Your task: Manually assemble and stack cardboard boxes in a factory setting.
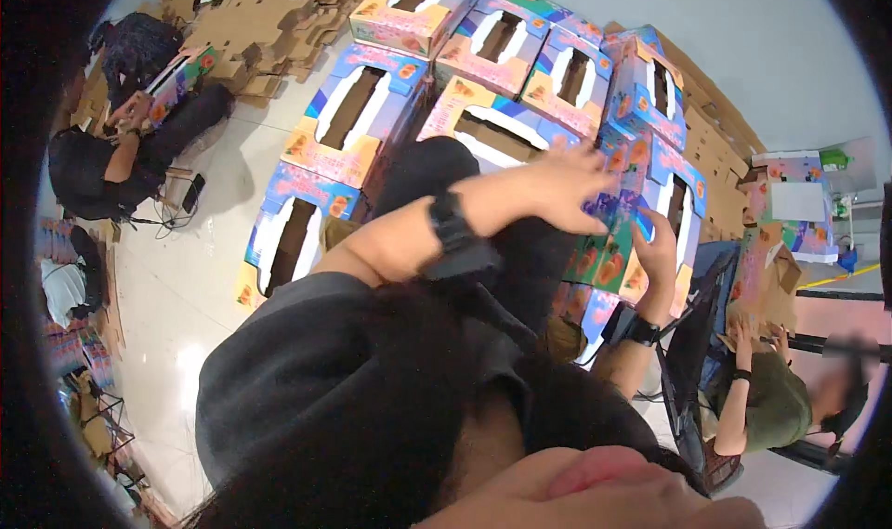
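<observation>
Two hands: the left hand [571, 190] and the right hand [658, 250] are both at one fruit-printed carton [606, 261].
Step at the carton: it looks like placing or steadying by touch rather than lifting, as far as one view allows.
Next move: probably calls for both palms flat against opposite sides, so that the thin card is not dented.
Left hand: unclenched, fingers spread and blurred, above the green-and-purple side; nothing shows in its grasp, and contact with the card is unclear.
Right hand: half curled at the carton's near edge; whether the fingers grip it cannot be made out.
Carton's place: between the hands, right of the left palm and partly behind the right fingers.
Wrists: a black left wristband [451, 222] and a black right wristband [642, 330].
Knee: a dark trouser knee [437, 162] rises beyond the left forearm.
Slotted cartons: a close group, among them a blue-and-peach carton [321, 157], spreads beyond the knee.
Co-workers: far left, a person in dark clothes [84, 176] holds a printed piece; at right, a person in a green shirt [779, 404] has hands on brown cardboard [764, 283].
Upper left: a heap of die-cut cardboard [246, 27].
</observation>
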Available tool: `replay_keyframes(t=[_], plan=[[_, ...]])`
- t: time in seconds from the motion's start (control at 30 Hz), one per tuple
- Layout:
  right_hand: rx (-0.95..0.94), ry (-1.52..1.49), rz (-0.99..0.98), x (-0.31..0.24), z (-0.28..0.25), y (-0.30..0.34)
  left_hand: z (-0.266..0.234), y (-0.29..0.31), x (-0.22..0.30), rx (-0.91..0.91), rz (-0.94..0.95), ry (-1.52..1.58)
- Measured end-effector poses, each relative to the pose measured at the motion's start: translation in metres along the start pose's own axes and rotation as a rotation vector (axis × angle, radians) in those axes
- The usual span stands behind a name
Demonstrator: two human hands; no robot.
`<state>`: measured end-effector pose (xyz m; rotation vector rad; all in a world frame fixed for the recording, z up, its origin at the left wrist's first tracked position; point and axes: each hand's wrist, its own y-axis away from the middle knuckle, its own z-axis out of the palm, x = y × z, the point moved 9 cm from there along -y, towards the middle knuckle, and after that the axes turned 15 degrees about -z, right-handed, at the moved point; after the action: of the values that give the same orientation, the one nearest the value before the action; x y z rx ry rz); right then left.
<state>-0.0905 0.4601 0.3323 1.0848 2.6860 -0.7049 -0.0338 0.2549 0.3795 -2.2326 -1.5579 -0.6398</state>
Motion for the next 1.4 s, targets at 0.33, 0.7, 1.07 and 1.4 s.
replay_keyframes(t=[0.33,0.7,1.07,1.4], plan=[[-0.667,-0.425,0.275,0.032,0.172,-0.036,-0.022,0.073,-0.268,-0.152,-0.793,0.428],[-0.815,-0.356,0.596,0.088,0.311,0.003,0.162,0.026,-0.381,-0.362,-0.756,-0.120],[-0.968,-0.418,0.510,0.091,0.290,-0.047,0.163,0.022,-0.373,-0.461,-0.732,-0.263],[-0.392,0.517,0.431,0.307,0.223,-0.259,0.130,-0.022,-0.362,-0.086,-0.414,-0.018]])
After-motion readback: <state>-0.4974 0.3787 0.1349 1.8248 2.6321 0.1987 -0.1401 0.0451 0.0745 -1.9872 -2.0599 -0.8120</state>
